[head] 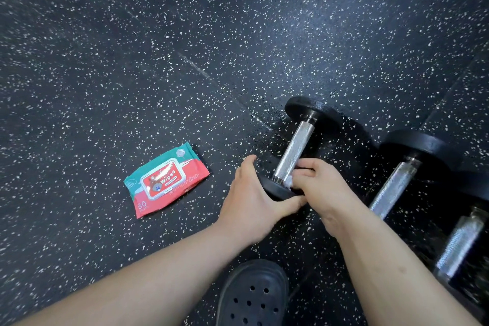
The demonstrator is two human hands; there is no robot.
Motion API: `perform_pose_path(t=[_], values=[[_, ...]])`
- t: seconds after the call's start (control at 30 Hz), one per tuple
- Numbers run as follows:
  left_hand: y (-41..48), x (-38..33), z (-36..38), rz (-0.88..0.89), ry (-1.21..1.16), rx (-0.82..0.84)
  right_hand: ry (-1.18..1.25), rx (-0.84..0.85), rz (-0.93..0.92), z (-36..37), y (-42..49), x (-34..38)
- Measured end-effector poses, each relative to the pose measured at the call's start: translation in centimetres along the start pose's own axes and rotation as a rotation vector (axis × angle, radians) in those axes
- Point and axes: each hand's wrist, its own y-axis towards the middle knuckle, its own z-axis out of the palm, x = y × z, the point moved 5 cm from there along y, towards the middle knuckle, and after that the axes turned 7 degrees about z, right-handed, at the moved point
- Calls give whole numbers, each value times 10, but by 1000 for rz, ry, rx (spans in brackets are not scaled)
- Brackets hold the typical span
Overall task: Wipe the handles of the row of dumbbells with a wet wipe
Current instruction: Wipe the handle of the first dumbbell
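Observation:
Three dumbbells lie in a row on the speckled black floor at the right. The leftmost dumbbell (296, 147) has a knurled silver handle and black round heads. My left hand (254, 198) grips its near head, fingers over the top and thumb under the rim. My right hand (320, 188) pinches a small white wet wipe (289, 181) against the near end of that handle. The second dumbbell (395, 188) and the third dumbbell (461, 243) lie untouched further right; the third is partly cut off by the frame edge.
A red and teal pack of wipes (166, 180) lies flat on the floor left of my left hand, lid closed. A black perforated clog (254, 296) on a foot stands at the bottom centre. Speckled rubber floor (185, 34) stretches ahead and left.

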Motion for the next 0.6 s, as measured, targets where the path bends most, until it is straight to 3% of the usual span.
perform_pose_path(t=[0.17,0.6], values=[[0,0,0,-12,-6,8,20,94,32,14,0,8],[0,-1,-1,-2,5,5,173,43,63,13,9,6]])
